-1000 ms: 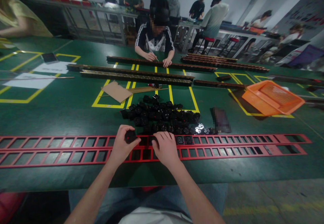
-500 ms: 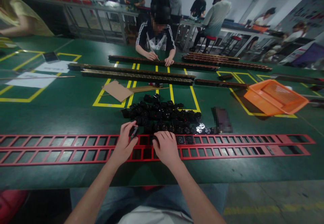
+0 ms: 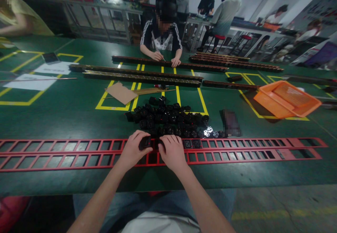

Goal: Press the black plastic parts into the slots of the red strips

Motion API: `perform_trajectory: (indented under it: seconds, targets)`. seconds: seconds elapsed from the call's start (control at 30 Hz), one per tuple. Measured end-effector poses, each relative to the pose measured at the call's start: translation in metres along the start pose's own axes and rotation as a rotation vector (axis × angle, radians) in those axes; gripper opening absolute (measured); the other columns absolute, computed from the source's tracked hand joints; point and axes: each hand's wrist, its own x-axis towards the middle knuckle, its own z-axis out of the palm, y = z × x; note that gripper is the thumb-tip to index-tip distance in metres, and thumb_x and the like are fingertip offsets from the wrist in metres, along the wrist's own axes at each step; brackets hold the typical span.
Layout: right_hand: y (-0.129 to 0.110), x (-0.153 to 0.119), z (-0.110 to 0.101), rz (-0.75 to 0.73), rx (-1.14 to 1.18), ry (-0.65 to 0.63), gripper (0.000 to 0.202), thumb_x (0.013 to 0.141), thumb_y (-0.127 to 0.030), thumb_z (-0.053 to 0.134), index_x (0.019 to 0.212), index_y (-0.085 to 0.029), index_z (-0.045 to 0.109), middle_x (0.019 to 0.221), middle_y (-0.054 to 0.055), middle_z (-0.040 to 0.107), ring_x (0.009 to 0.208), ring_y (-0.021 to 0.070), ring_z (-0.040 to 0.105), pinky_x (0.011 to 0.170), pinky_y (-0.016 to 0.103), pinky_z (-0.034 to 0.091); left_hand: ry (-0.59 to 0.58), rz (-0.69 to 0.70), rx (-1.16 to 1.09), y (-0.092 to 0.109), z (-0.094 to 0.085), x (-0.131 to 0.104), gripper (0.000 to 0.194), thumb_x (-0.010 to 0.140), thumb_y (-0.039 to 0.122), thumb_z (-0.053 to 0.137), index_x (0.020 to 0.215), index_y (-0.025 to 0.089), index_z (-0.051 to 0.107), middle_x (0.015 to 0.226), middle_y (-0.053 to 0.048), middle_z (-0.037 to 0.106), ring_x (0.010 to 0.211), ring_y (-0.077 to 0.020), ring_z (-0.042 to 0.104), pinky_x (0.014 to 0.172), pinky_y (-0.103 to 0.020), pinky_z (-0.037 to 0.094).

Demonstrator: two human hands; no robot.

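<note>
My left hand (image 3: pixel 135 149) pinches a black socket module (image 3: pixel 145 142) between thumb and fingers, over the upper row of a long red slotted frame (image 3: pixel 287 154). Just to its right, my right hand (image 3: pixel 172 151) rests on the same row, fingers curled down over a black piece (image 3: pixel 160 142) that is mostly hidden and looks like another module. Two socket modules with their faces up, one (image 3: pixel 187 144) and a second (image 3: pixel 196 143), sit in openings right of that hand. Behind both hands lies a heap of black modules (image 3: pixel 168 117).
Beyond the heap lie a cardboard piece (image 3: pixel 121 93) and long dark rails (image 3: pixel 142 78). An orange basket (image 3: pixel 286 99) stands at right, near a dark blurred object (image 3: pixel 231 122). Across the table a person (image 3: pixel 162 33) handles a rail with a pen-like tool.
My left hand has moved right and down with its socket module, from behind the frame's edge to its upper row, close to my right hand. My right hand has barely moved.
</note>
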Motion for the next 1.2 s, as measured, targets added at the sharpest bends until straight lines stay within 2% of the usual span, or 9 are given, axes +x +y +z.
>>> perform_trajectory:
  seconds: [0.2, 0.67, 0.93, 1.2]
  targets:
    - [0.000, -0.001, 0.001, -0.002, -0.023, 0.000, 0.021, 0.094, -0.026, 0.053, 0.112, -0.021, 0.061, 0.111, 0.007, 0.066, 0.105, 0.0236, 0.054, 0.095, 0.041, 0.037, -0.072, 0.035, 0.103, 0.002, 0.002, 0.002, 0.038, 0.076, 0.027, 0.073, 0.110, 0.025, 0.058, 0.108, -0.005, 0.060, 0.104, -0.0268, 0.057, 0.091, -0.044, 0.045]
    - [-0.001, 0.000, -0.002, 0.001, 0.023, -0.007, 0.020, 0.094, -0.025, 0.051, 0.111, -0.021, 0.062, 0.111, 0.007, 0.067, 0.104, 0.0241, 0.054, 0.095, 0.041, 0.036, -0.122, 0.031, 0.189, 0.006, 0.001, 0.004, 0.043, 0.070, 0.030, 0.079, 0.107, 0.026, 0.059, 0.107, -0.003, 0.063, 0.103, -0.0274, 0.056, 0.090, -0.043, 0.042]
    - [0.000, 0.000, -0.001, 0.000, -0.005, -0.003, 0.020, 0.094, -0.026, 0.051, 0.111, -0.021, 0.062, 0.111, 0.008, 0.066, 0.105, 0.0235, 0.054, 0.096, 0.041, 0.036, -0.138, 0.050, 0.217, 0.011, -0.002, 0.003, 0.037, 0.079, 0.034, 0.070, 0.113, 0.024, 0.057, 0.110, -0.005, 0.061, 0.105, -0.0268, 0.055, 0.094, -0.044, 0.041]
    - [0.000, 0.000, 0.001, -0.009, 0.003, 0.005, 0.020, 0.094, -0.025, 0.052, 0.111, -0.021, 0.061, 0.111, 0.007, 0.067, 0.104, 0.0242, 0.054, 0.095, 0.041, 0.036, -0.145, 0.038, 0.201, 0.013, -0.003, 0.003, 0.034, 0.083, 0.029, 0.067, 0.115, 0.023, 0.057, 0.112, -0.004, 0.060, 0.107, -0.0248, 0.054, 0.094, -0.042, 0.041]
